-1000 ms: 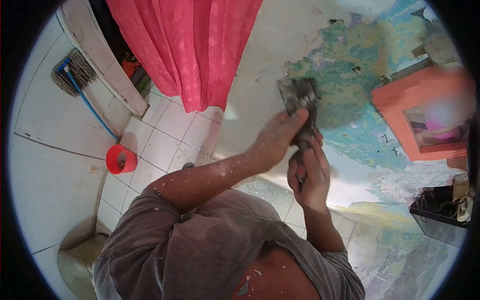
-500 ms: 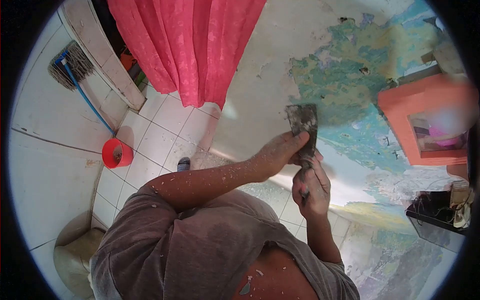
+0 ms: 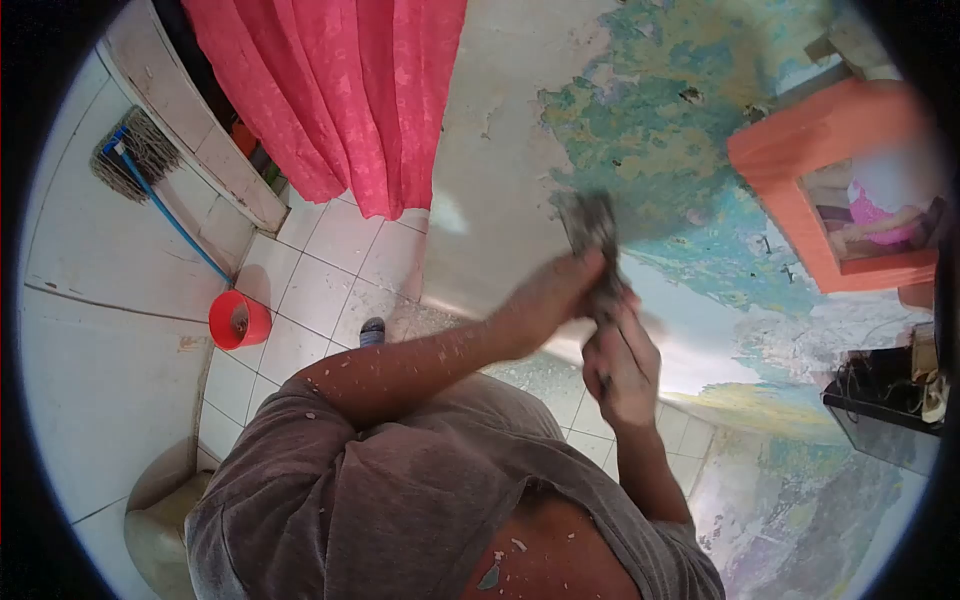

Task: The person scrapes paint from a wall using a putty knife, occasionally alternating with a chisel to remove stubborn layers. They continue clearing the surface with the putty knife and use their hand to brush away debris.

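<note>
A slip could nick the left hand (image 3: 550,302) on the blade of the scraper (image 3: 590,226); farther right, the ragged green paint (image 3: 655,130) could snag its edge. The scraper blurs before the wall (image 3: 500,170), near the green's left margin; whether they touch, I can't tell. The left hand pinches the blade's near part; to its right, the right hand (image 3: 623,365) wraps the mostly hidden handle.

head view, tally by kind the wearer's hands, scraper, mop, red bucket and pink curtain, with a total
Wearer's hands: 2, left hand and right hand
Scraper: 1
Mop: 1
Red bucket: 1
Pink curtain: 1
Total: 6
</note>
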A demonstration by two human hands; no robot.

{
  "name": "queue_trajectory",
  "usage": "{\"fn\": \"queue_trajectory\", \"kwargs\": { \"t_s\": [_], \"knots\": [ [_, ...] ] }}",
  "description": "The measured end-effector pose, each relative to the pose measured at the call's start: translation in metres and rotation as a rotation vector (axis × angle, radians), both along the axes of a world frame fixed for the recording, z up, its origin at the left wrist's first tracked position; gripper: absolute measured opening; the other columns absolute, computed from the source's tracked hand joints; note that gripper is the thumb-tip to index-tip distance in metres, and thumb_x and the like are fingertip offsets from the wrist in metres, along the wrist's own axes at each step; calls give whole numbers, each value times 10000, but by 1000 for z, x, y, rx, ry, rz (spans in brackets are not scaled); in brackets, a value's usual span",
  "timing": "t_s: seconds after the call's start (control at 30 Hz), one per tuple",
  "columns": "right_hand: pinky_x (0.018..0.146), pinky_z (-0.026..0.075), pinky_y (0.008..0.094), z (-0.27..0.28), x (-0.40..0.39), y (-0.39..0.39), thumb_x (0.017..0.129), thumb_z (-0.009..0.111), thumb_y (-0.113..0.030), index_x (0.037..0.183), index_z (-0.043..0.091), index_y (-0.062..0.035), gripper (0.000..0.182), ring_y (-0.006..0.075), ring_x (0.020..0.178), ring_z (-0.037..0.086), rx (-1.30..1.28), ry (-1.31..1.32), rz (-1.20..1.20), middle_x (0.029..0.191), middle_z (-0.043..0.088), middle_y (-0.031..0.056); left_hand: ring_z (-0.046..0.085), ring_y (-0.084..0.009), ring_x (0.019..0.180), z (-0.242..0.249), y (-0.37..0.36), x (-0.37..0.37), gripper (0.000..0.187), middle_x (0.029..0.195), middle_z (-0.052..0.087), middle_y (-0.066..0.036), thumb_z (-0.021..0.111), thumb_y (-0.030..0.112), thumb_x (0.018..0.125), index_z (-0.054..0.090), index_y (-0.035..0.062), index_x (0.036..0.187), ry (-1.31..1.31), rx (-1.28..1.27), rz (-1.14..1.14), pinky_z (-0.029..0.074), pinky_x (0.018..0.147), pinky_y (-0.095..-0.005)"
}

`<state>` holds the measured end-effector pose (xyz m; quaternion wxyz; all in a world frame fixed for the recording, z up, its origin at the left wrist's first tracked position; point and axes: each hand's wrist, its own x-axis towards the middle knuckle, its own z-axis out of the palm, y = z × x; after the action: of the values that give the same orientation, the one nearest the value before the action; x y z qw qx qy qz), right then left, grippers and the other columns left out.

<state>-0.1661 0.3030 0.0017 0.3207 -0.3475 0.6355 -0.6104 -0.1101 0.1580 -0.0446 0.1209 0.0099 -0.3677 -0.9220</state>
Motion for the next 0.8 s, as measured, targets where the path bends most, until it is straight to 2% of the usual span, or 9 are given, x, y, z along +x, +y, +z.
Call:
{"fn": "queue_trajectory", "kwargs": {
  "t_s": [0.03, 0.1, 0.27, 0.37, 0.43, 0.53, 0.6, 0.7, 0.8],
  "knots": [
    [372, 265, 193, -2, -2, -13, 1035, 430, -226, 1366, 475, 22, 416, 40, 414, 339, -1, -2, -11, 621, 463, -12, 608, -192, 1107, -2, -11, -2, 564, 1188, 619, -107, 395, 509, 1040, 515, -9, 1230, -2, -1, -11, 481, 978, -366],
    [383, 266, 194, -9, -10, -29, 1032, 365, -79, 1465, 348, 74, 460, 55, 425, 353, 21, -68, -4, 640, 482, -6, 600, -197, 1127, -5, -32, -6, 546, 1179, 626, -108, 395, 494, 1045, 540, -8, 1205, 110, -19, 3, 477, 987, -374],
    [412, 291, 204, -15, -8, 14, 1031, 426, -133, 1492, 353, 7, 487, 51, 444, 370, -76, -78, 46, 660, 490, -3, 602, -192, 1100, -2, 6, -2, 568, 1141, 633, -83, 405, 520, 1035, 523, 5, 1243, -50, -63, -14, 466, 986, -369],
    [408, 286, 205, 1, 1, -26, 1031, 419, -141, 1485, 358, 9, 481, 53, 441, 370, 70, -129, -53, 658, 482, -6, 603, -195, 1092, -3, -25, -1, 571, 1126, 632, -78, 414, 528, 1030, 508, 14, 1259, 12, -27, 48, 461, 991, -366],
    [409, 285, 206, -13, -1, -34, 1031, 410, -147, 1466, 378, 6, 462, 52, 443, 372, -10, -107, -63, 650, 471, -18, 607, -195, 1083, -2, -34, -4, 569, 1136, 632, -85, 421, 530, 1028, 510, 17, 1257, 74, -62, 101, 463, 988, -370],
    [399, 274, 209, -13, -3, -10, 1037, 404, -143, 1458, 372, 30, 457, 51, 448, 383, 4, -88, 57, 636, 466, -21, 617, -199, 1071, -1, -18, 8, 582, 1113, 646, -100, 432, 545, 1018, 525, 13, 1236, -3, -119, 0, 467, 977, -378],
    [375, 275, 205, -9, 9, -7, 1042, 409, -175, 1459, 362, 32, 469, 53, 428, 366, -23, -82, -11, 629, 443, -20, 635, -202, 1040, 10, 3, 9, 599, 1068, 666, -114, 439, 565, 1008, 548, 6, 1193, -150, -52, 115, 475, 962, -383],
    [348, 276, 205, -8, 15, -27, 1050, 420, -223, 1452, 362, 30, 478, 60, 404, 348, -15, -96, -100, 635, 441, -9, 638, -197, 1028, 6, -35, 3, 611, 1036, 673, -116, 439, 586, 999, 562, 8, 1158, 26, -107, 109, 478, 952, -379],
    [392, 279, 196, -23, 2, -31, 1050, 425, -195, 1464, 362, 28, 474, 61, 455, 389, -38, -180, -7, 653, 488, -1, 644, -194, 1007, 3, -33, 6, 598, 1036, 674, -113, 440, 575, 1004, 562, 8, 1150, -32, -122, 100, 481, 939, -373]
  ]
}}
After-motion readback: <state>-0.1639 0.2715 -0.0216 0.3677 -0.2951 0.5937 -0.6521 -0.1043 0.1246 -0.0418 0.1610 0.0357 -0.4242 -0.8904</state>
